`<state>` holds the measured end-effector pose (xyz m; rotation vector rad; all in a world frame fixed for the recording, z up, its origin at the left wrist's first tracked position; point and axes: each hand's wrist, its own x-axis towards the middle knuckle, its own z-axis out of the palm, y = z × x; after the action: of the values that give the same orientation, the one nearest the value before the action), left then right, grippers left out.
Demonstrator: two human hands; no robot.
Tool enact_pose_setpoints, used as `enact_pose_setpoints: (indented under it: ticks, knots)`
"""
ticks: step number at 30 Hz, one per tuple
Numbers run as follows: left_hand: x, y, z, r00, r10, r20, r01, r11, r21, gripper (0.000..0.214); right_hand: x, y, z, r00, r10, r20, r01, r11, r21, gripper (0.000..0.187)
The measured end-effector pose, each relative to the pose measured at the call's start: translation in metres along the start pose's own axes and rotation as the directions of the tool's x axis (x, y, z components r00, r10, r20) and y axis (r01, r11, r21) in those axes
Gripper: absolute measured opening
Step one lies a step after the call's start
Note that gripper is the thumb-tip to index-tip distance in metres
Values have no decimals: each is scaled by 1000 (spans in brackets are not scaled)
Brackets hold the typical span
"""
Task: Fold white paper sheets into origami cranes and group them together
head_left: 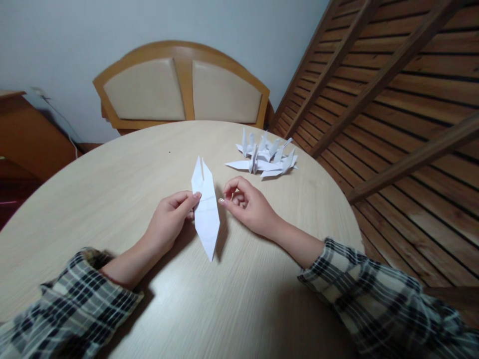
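A long piece of folded white paper [207, 214] is held a little above the table by my left hand [170, 217]. Its upper end splits into two points, and its lower end tapers to one. My left thumb lies on its front at the left edge, with the other fingers mostly hidden behind. Just right of the paper is my right hand [252, 205], not touching it. Its fingers are curled and the thumb sits apart from the index finger, with nothing visible between them.
Several folded white paper cranes [265, 158] stand grouped at the far right of the round wooden table [123, 164]. Behind the table is a padded wooden headboard [183, 85]. A slatted wooden panel [404, 134] slants along the right side.
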<state>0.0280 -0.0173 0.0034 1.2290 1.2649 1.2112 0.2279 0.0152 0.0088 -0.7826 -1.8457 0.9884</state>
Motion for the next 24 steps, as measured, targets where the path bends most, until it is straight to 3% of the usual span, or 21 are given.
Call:
enact_pose_setpoints:
  ticks: [5,9,24]
  knots:
    - [-1,1,-1,999,17,43,-18,999,28,35,-1,-2,-4,986,-165,16,165,966,-198,20]
    - [-1,2,-2,997,18,74,-21,999,47,37,-1,-5,-5,968,-244,57,250,932,-262,21]
    - [-1,2,-1,990,8,141,2,998,-67,35,-1,-3,-5,961,-273,32,268,904,-334,16]
